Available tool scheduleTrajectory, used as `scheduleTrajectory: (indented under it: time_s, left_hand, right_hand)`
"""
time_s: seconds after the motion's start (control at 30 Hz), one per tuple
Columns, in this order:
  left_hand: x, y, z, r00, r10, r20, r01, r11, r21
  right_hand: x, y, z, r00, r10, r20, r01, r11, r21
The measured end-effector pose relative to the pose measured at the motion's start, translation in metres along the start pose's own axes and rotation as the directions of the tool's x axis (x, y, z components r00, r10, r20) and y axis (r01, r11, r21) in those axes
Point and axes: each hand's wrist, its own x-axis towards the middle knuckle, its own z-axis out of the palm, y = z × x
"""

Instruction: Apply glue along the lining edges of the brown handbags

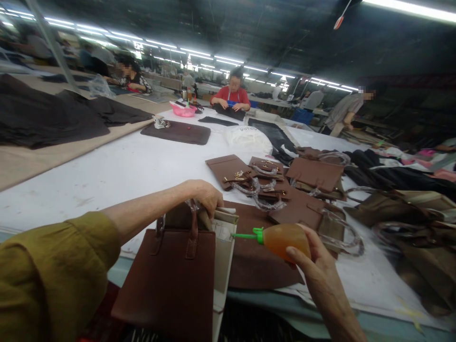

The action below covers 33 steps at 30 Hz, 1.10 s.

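A brown handbag [174,285] stands upright at the table's near edge, its pale inner side [223,251] showing on the right. My left hand [204,194] reaches over the bag's top and grips its upper edge behind the handles; the fingertips are partly hidden. In my right hand [313,256] is a glue bottle [285,241] of amber liquid with a green cap, tipped sideways. Its thin green nozzle [244,235] points left, the tip at the bag's pale side edge. Whether the tip touches, I cannot tell.
Several brown bags [302,209] with plastic-wrapped handles lie right of centre. A brown sheet [263,270] lies beside the bag. Farther back are a dark board [178,132], a white bundle [247,138] and a pink basket [183,110]. A person in red [231,97] works across the table.
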Motion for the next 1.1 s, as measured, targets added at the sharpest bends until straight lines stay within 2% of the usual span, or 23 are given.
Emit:
scheduleTrajectory:
  time_s: [0.23, 0.47, 0.63, 0.87, 1.1]
  left_hand:
    - [0.002, -0.002, 0.001, 1.0, -0.007, 0.002, 0.007, 1.0, 0.003]
    - [0.001, 0.002, 0.001, 1.0, -0.005, 0.001, 0.005, 1.0, 0.016]
    - [-0.001, 0.003, 0.001, 1.0, -0.001, -0.008, 0.002, 1.0, 0.025]
    - [0.001, 0.002, 0.0, 1.0, 0.0, -0.005, 0.0, 1.0, 0.03]
    - [0.0, 0.005, 0.001, 1.0, 0.003, -0.005, -0.003, 0.999, 0.051]
  right_hand:
    - [-0.011, 0.001, -0.004, 0.996, -0.001, 0.087, 0.005, 0.999, -0.044]
    - [0.001, -0.004, 0.004, 0.999, -0.023, -0.037, 0.023, 1.0, -0.001]
    - [0.007, -0.001, 0.005, 0.998, -0.037, -0.042, 0.038, 0.999, 0.034]
    - [-0.005, 0.001, -0.001, 0.999, 0.048, 0.016, -0.048, 0.999, 0.003]
    - [-0.024, 0.002, -0.005, 0.999, 0.032, 0.038, -0.03, 0.997, -0.067]
